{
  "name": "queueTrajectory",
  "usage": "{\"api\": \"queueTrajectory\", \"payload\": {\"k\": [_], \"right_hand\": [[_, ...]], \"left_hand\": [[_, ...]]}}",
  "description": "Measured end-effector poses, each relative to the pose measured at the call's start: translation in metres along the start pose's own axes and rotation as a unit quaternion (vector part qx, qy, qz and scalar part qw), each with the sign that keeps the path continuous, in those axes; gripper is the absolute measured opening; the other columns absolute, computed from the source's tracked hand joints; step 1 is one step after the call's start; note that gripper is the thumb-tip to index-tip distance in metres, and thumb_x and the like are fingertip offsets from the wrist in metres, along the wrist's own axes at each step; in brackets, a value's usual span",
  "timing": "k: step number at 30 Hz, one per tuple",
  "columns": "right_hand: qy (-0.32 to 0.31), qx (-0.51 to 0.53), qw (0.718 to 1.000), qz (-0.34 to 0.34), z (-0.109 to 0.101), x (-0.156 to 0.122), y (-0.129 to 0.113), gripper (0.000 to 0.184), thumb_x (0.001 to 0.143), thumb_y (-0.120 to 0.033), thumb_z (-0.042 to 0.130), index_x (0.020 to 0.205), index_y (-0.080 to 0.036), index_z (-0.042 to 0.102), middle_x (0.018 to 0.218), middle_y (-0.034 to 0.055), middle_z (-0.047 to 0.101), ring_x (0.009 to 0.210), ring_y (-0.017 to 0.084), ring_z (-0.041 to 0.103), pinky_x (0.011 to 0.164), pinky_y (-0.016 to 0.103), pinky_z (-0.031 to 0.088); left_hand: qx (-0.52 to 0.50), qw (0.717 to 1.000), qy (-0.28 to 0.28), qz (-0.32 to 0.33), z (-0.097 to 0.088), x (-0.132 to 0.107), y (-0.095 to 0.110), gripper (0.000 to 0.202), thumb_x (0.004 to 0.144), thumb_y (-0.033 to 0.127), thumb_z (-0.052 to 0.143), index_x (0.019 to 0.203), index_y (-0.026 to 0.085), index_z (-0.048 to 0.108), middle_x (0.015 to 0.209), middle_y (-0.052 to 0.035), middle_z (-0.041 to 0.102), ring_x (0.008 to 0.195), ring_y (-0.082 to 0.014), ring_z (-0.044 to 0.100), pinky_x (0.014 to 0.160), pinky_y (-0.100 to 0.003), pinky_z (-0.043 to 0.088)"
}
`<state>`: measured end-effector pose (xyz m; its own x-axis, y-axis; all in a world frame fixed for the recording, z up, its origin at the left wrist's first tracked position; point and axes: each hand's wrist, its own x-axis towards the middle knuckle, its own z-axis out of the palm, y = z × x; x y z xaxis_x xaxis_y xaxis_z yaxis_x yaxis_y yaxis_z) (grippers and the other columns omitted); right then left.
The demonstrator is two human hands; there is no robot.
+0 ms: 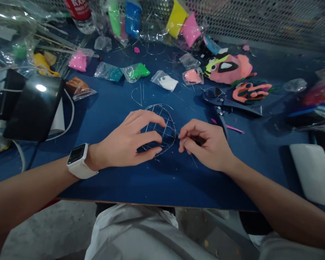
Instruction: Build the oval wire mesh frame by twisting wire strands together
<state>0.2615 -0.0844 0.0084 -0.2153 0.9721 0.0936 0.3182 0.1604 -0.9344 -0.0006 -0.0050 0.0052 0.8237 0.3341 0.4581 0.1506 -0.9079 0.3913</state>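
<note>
A round frame of thin wire (165, 124), crossed by a wire grid, rests on the blue table (124, 173) in front of me. My left hand (130, 139), with a white smartwatch (78, 160) on the wrist, curls over the frame's left side, fingertips pinching its wires. My right hand (206, 144) is closed at the frame's right edge, thumb and forefinger pinched on a thin wire end there.
Dark pliers (227, 103) lie just beyond my right hand. Coloured clay mask figures (227, 66) and several small bags of clay (135, 71) crowd the back. A black phone (34, 106) with cables sits at left, a white device (314, 173) at right. Loose wire pieces (139, 95) lie behind the frame.
</note>
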Motion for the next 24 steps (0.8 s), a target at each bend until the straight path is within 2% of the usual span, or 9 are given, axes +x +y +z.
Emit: {"api": "queueTrajectory", "payload": {"k": [4, 7, 11, 15, 21, 24], "right_hand": [[0.037, -0.054, 0.998, -0.02, 0.0009, -0.0011, -0.0006, 0.017, 0.089, -0.006, 0.062, 0.093, -0.022, 0.066, 0.066, -0.0044, 0.072, 0.05, 0.011, 0.063, 0.048, 0.024, 0.046], [0.069, -0.096, 0.992, -0.04, 0.0009, -0.0015, -0.0013, 0.02, 0.086, -0.004, 0.061, 0.09, -0.023, 0.065, 0.063, -0.0057, 0.068, 0.049, 0.011, 0.06, 0.048, 0.026, 0.044], [0.105, -0.102, 0.988, -0.047, 0.0008, -0.0019, -0.002, 0.023, 0.085, -0.003, 0.061, 0.09, -0.025, 0.065, 0.061, -0.0065, 0.065, 0.048, 0.011, 0.059, 0.048, 0.026, 0.046], [0.129, -0.108, 0.984, -0.054, 0.0007, -0.0021, -0.0027, 0.025, 0.085, -0.001, 0.063, 0.089, -0.026, 0.065, 0.061, -0.0074, 0.063, 0.046, 0.011, 0.056, 0.047, 0.027, 0.046], [0.176, -0.117, 0.976, -0.05, -0.0008, -0.0014, -0.0004, 0.023, 0.088, -0.007, 0.069, 0.089, -0.028, 0.06, 0.059, -0.0065, 0.062, 0.047, 0.015, 0.056, 0.05, 0.032, 0.047], [0.179, -0.09, 0.979, -0.024, 0.0, -0.0003, 0.002, 0.02, 0.094, -0.011, 0.068, 0.097, -0.028, 0.059, 0.065, -0.0052, 0.067, 0.05, 0.015, 0.059, 0.051, 0.032, 0.047]], "left_hand": [[0.002, 0.999, -0.037, 0.04, -0.0004, 0.0007, 0.0031, 0.006, 0.105, 0.019, 0.065, 0.109, 0.021, 0.068, 0.14, -0.0145, 0.067, 0.132, -0.0297, 0.065, 0.111, -0.052, 0.057], [0.004, 0.998, -0.038, 0.058, 0.0001, 0.0003, 0.0055, 0.013, 0.106, 0.02, 0.065, 0.119, 0.02, 0.066, 0.141, -0.016, 0.066, 0.13, -0.0286, 0.066, 0.11, -0.05, 0.059], [0.004, 0.999, -0.029, 0.039, 0.0002, 0.0003, 0.0067, 0.021, 0.107, 0.019, 0.063, 0.128, 0.016, 0.062, 0.138, -0.0181, 0.067, 0.127, -0.027, 0.068, 0.107, -0.045, 0.062], [0.003, 0.999, -0.022, 0.024, -0.0007, 0.0016, 0.0067, 0.017, 0.108, 0.017, 0.06, 0.125, 0.016, 0.063, 0.133, -0.0169, 0.068, 0.125, -0.0259, 0.069, 0.105, -0.043, 0.063], [0.012, 1.0, -0.007, 0.012, -0.0006, 0.0022, 0.0086, 0.018, 0.107, 0.014, 0.061, 0.126, 0.016, 0.063, 0.134, -0.0162, 0.068, 0.112, -0.0226, 0.072, 0.087, -0.034, 0.064], [0.02, 0.999, 0.026, 0.0, -0.0001, 0.002, 0.0094, 0.021, 0.105, 0.012, 0.062, 0.125, 0.016, 0.063, 0.129, -0.0137, 0.07, 0.11, -0.0215, 0.073, 0.091, -0.034, 0.064]]}}
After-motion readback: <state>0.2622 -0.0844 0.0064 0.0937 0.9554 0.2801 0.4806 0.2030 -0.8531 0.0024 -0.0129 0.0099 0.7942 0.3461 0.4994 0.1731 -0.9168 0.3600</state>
